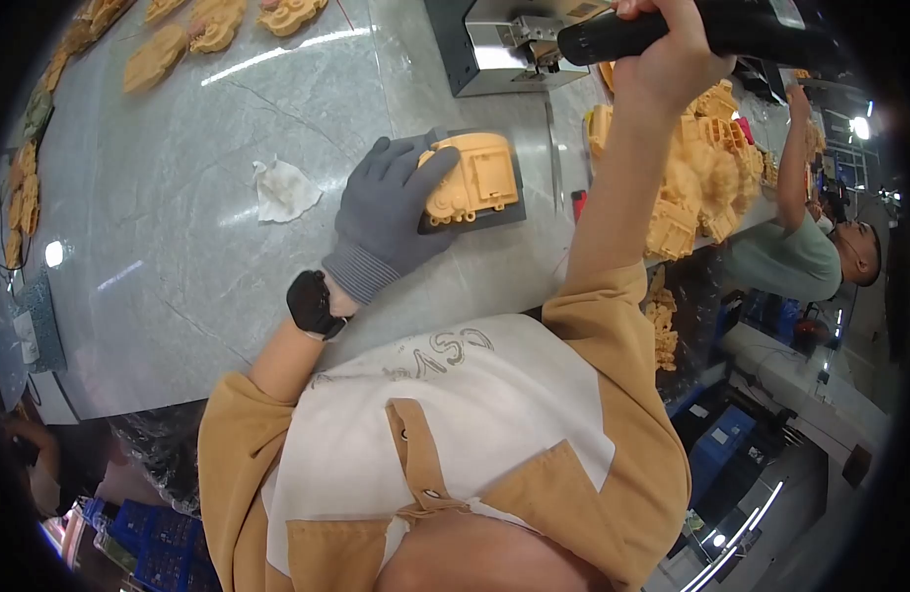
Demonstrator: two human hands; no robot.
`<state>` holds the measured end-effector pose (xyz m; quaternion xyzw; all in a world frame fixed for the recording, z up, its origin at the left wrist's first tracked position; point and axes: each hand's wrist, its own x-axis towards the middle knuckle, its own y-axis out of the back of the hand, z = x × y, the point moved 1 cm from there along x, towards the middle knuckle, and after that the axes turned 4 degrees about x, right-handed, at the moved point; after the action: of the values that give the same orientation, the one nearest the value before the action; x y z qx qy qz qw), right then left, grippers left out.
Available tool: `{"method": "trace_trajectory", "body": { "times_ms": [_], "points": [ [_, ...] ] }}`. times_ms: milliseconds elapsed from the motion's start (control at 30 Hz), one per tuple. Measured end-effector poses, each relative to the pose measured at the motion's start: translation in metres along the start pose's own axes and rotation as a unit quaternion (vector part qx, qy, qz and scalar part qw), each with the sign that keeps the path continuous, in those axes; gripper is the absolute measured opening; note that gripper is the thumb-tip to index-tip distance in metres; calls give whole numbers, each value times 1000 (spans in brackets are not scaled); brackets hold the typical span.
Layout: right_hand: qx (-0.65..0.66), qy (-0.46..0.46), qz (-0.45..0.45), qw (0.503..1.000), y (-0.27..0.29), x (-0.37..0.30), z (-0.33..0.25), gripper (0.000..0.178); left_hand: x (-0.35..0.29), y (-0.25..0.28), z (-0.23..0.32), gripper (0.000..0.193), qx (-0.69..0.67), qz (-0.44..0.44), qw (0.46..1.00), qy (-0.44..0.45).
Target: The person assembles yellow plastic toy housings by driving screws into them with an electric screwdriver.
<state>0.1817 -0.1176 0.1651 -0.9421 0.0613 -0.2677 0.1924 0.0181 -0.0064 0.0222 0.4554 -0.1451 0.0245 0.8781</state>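
Note:
My left hand (391, 202), in a grey knit glove, grips the left side of an orange plastic housing (494, 178). One finger lies over the housing's top, and others reach along its far edge. The housing rests on a dark flat block (509, 217) on the table. Up at the right, my bare right hand (672, 54) is wrapped round a thick black handle (608, 39). That handle meets a metal fitting on a bench machine (499, 59) with a bright metal face, beyond the housing. The machine's upper part is cut off by the picture's edge.
A crumpled white cloth or tissue (282, 190) lies left of my glove on the grey table (179, 266). Several orange parts (154, 59) sit at the far left. A heap of orange parts (706, 178) stands right of my right forearm. Beyond it is another person (795, 252).

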Motion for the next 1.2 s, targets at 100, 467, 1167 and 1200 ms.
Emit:
{"method": "trace_trajectory", "body": {
  "times_ms": [100,467,1167,1200],
  "points": [
    [-54,9,-14,998,-4,-2,8,24,-8,-1,-5,70,-18,31,999,2],
    [70,-68,-78,992,51,-40,-5,39,-41,38,-32,90,80,32,996,35],
    [-30,26,45,998,16,-11,19,27,5,14,-2,84,33,17,999,-20],
    [-29,26,45,998,25,-6,24,27,7,12,-4,82,55,12,998,-18]
  ]
}}
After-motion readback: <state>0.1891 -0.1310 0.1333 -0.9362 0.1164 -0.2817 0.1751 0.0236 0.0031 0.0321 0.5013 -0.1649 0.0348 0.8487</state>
